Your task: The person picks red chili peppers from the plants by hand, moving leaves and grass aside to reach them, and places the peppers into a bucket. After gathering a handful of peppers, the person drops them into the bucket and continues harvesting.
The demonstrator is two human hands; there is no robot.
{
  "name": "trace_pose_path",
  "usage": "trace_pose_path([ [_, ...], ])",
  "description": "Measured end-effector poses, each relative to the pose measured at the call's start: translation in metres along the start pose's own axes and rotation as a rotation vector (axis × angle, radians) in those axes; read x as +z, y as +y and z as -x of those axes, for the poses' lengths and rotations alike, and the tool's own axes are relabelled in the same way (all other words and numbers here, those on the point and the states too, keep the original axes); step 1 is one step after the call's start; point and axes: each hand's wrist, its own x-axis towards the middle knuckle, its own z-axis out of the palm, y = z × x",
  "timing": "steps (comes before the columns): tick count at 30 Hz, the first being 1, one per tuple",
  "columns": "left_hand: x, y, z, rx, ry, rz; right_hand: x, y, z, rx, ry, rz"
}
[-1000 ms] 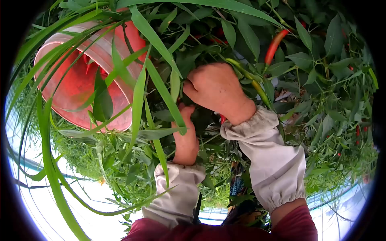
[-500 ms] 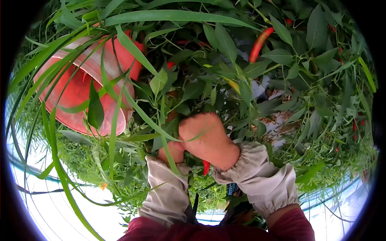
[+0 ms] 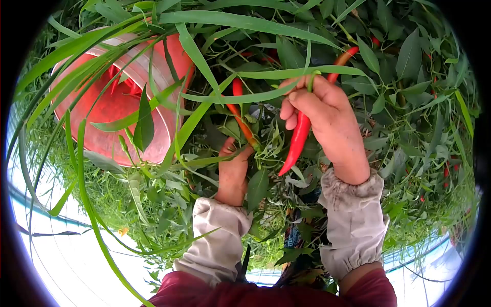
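Note:
My right hand (image 3: pixel 332 120) is closed on a long red chili (image 3: pixel 298 140), pinching it near its green stem, with the tip hanging down to the left. Lower and to the left, my left hand (image 3: pixel 233 171) reaches in among the leaves; foliage hides its fingertips, so its grip cannot be made out. Just above it hangs an orange-red chili (image 3: pixel 241 123) on the plant, close beside another red chili (image 3: pixel 237 87). Behind my right hand, a further red chili (image 3: pixel 343 62) shows among the leaves.
A red bucket (image 3: pixel 115 97) lies tilted at the upper left, its opening toward me, with some red chilies (image 3: pixel 120 82) inside. Long grass blades (image 3: pixel 245 21) cross in front of it and over the plants. Dense chili foliage (image 3: pixel 409 56) fills the right side.
My hands, close together before, are now apart. My right hand has moved up and right and now shows a red chili in its fingers. The view has shifted slightly.

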Motion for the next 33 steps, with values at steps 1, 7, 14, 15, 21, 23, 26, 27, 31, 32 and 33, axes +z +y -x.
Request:
trace_pose_path([
  [1, -0.002, -0.002, -0.001, 0.049, -0.012, -0.031, 0.003, 0.011, -0.016, 0.002, -0.002, 0.000],
  [7, -0.014, -0.016, -0.003, 0.040, -0.011, 0.075, 0.048, 0.066, -0.065, -0.112, -0.002, 0.991],
  [14, 0.000, 0.000, -0.002, -0.012, -0.032, 0.060, 0.042, 0.051, -0.015, -0.033, 0.000, 0.456],
  [15, -0.006, -0.002, -0.002, -0.014, -0.038, 0.063, 0.046, 0.052, 0.000, -0.220, 0.058, 0.501],
  [21, -0.035, -0.035, -0.022, 0.420, -0.750, 0.358, 0.057, 0.054, 0.061, -0.476, -0.143, 0.428],
  [23, -0.011, -0.010, 0.000, -0.022, -0.012, 0.158, 0.041, 0.051, 0.061, -0.267, -0.035, 0.490],
  [26, -0.004, -0.001, 0.002, -0.053, -0.023, 0.059, 0.031, 0.061, 0.045, -0.284, 0.000, 0.942],
  [27, -0.005, -0.001, 0.004, -0.052, -0.041, 0.055, 0.032, 0.065, 0.041, -0.220, 0.012, 1.158],
  [31, -0.008, -0.003, 0.002, -0.076, 0.003, 0.043, 0.028, 0.062, 0.032, -0.137, -0.111, 0.952],
  [32, -0.009, -0.005, 0.002, -0.041, -0.044, 0.052, 0.028, 0.060, 0.033, -0.138, -0.112, 0.951],
  [33, -0.009, -0.006, 0.002, -0.008, -0.091, 0.062, 0.028, 0.058, 0.036, -0.058, -0.126, 0.849],
])
